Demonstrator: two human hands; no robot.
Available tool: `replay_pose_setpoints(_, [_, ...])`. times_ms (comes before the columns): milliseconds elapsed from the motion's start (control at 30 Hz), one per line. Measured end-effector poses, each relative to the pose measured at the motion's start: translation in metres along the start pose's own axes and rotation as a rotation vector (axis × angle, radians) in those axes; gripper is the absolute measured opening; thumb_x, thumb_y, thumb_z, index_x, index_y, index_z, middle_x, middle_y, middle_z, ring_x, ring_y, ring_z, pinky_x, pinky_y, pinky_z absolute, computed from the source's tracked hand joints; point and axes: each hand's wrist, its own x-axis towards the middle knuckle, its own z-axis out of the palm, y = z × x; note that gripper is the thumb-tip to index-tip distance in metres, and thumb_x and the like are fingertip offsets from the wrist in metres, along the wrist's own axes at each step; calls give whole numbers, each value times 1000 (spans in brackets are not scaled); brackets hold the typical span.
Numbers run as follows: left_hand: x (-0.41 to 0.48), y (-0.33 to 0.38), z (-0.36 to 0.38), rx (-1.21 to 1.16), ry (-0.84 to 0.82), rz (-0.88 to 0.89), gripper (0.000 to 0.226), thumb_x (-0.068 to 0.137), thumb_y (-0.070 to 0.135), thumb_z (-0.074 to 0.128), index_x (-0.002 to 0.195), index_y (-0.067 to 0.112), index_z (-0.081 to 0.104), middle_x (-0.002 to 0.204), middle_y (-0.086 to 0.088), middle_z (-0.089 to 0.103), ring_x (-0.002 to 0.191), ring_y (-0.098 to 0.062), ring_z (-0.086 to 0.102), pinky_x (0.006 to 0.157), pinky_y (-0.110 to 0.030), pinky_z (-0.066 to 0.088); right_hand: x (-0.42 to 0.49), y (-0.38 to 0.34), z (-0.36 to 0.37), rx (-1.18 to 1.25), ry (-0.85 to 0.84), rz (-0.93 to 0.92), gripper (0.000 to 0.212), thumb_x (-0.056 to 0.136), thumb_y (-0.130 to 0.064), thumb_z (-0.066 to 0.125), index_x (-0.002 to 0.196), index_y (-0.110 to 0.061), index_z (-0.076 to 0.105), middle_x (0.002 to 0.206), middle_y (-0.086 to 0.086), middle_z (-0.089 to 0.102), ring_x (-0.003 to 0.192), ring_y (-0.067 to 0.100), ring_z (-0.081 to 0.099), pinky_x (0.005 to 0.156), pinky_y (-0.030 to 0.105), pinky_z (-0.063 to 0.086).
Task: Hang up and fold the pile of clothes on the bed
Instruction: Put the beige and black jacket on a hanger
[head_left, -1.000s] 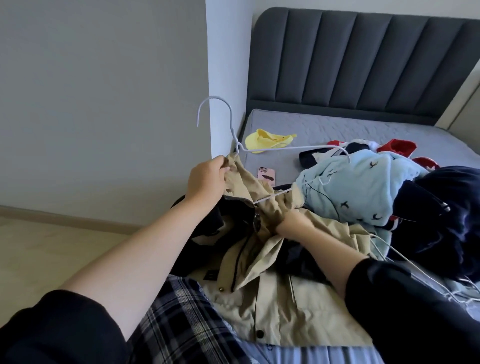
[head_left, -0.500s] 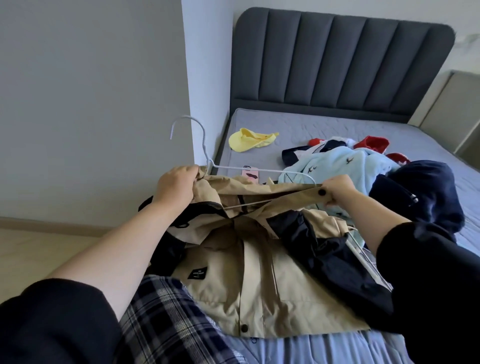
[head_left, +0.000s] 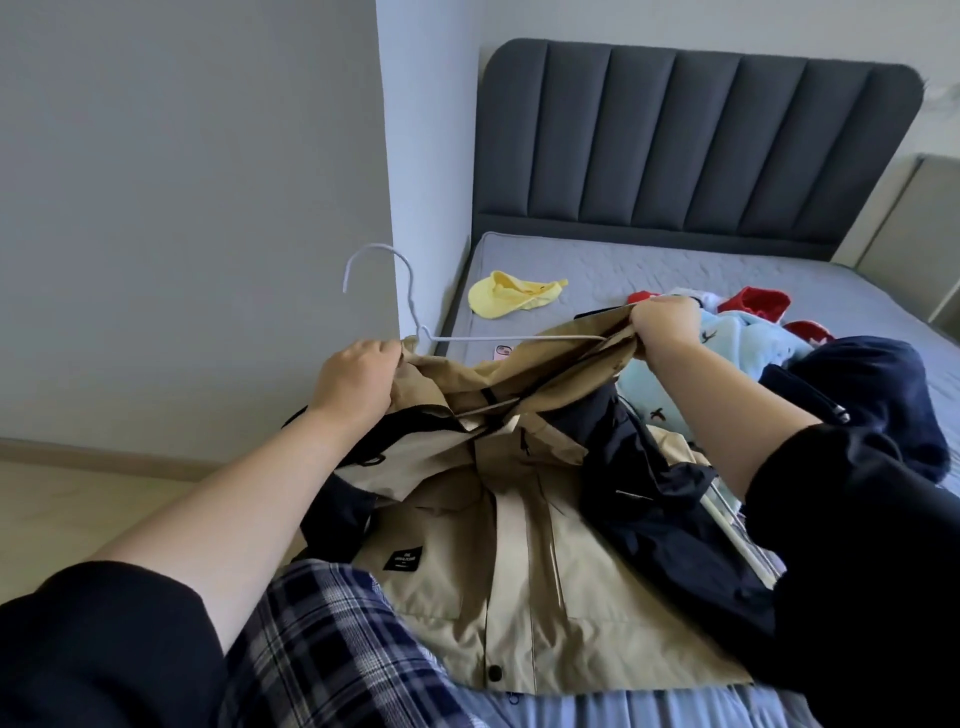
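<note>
Jacket (head_left: 519, 587) hides hanger's (head_left: 410, 306) lower bar; both hands grip it.

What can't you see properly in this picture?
All in the head view:
White hanger: its right end is hidden in the beige jacket, where the right hand grips.
Pink phone: mostly hidden behind the jacket.
Black label: its words are too small to read.
Red clothes: partly buried under the light blue garment.
</note>
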Motion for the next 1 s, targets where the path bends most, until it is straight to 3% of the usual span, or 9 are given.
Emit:
replay_pose_setpoints(133, [8,22,-7,37,-82,83,21,83,-3,48,103,3,53,99,-14,61,92,-32,57,67,-35,36,3,11,0,-126,142,-140,13,89,-4,45,80,-7,54,73,5,52,80,24,52,57,25,38])
replay_pose_setpoints(233, [14,26,-7,58,-139,111,25,83,-1,50,106,7,52,102,-12,62,94,-30,58,67,-33,37,-1,19,-3,-308,153,-184,21,88,-10,46,102,-9,63,95,9,63,90,28,59,71,27,41])
replay_pose_setpoints(400, [14,14,-10,74,-208,177,21,84,2,52,103,10,51,98,-10,62,88,-29,55,65,-31,36,7,22,-22,-316,165,-175,19,87,-7,46,83,-13,63,82,8,61,85,30,61,68,28,39])
replay_pose_setpoints(533, [23,35,-13,-72,-387,84,8,86,10,46,81,17,46,77,-1,53,75,-24,46,52,-26,26,4,20,-15,-310,67,-100,26,92,-15,50,115,-12,62,111,8,63,110,29,59,80,28,45])
replay_pose_setpoints(600, [28,50,-15,-132,-397,140,15,81,4,45,83,19,48,73,4,47,74,-24,47,50,-25,25,1,15,4,-599,-94,-120,27,94,-16,53,120,-19,57,120,1,58,120,26,54,85,23,46])
replay_pose_setpoints(700, [30,65,-14,-321,-378,127,20,91,12,42,100,25,55,96,6,62,91,-25,57,66,-29,44,-23,-13,39,-171,-341,-22,30,87,6,43,93,-7,69,91,7,63,66,15,69,53,18,50])
replay_pose_setpoints(767, [28,70,-10,-392,-397,114,19,97,21,41,112,20,54,111,-1,64,101,-25,58,79,-35,46,-39,-22,52,-107,-353,-51,39,82,13,36,72,-6,69,61,9,58,32,11,52,37,16,42])
replay_pose_setpoints(900, [17,59,-2,-374,-378,74,23,91,8,40,109,18,51,112,-3,65,95,-24,61,80,-43,52,-51,-34,50,24,-421,-75,39,84,13,33,75,-6,65,36,0,50,24,8,42,32,13,34])
replay_pose_setpoints(1000, [14,49,2,-307,-336,37,25,92,10,37,109,21,53,105,-5,65,86,-28,59,76,-43,52,-65,-27,57,121,-530,-78,33,85,10,40,75,-8,65,42,4,48,28,10,36,31,14,27])
